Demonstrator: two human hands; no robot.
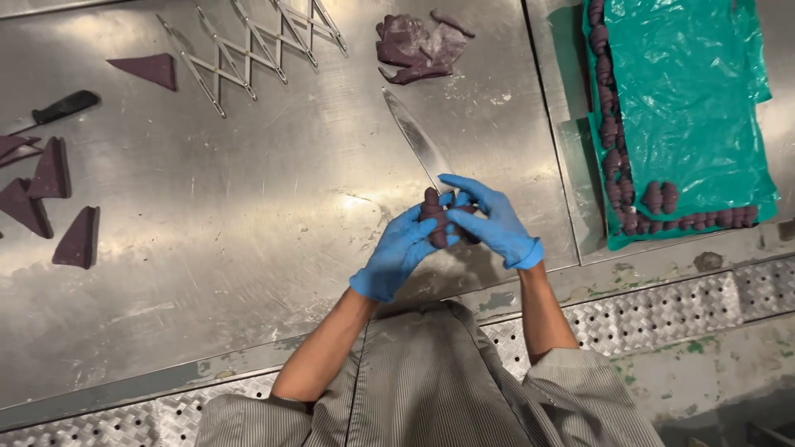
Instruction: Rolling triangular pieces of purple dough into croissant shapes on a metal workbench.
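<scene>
Left hand [403, 250] and right hand [490, 220], both blue-gloved, grip a rolled purple dough piece [433, 217]; long knife [418, 141] lies just beyond.

two hands [451, 228], one knife [418, 141], six dough triangles [79, 238]

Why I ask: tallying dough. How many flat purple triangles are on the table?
5 triangles: one upper left, four near the left edge, one cropped; others may lie off-frame.
</scene>
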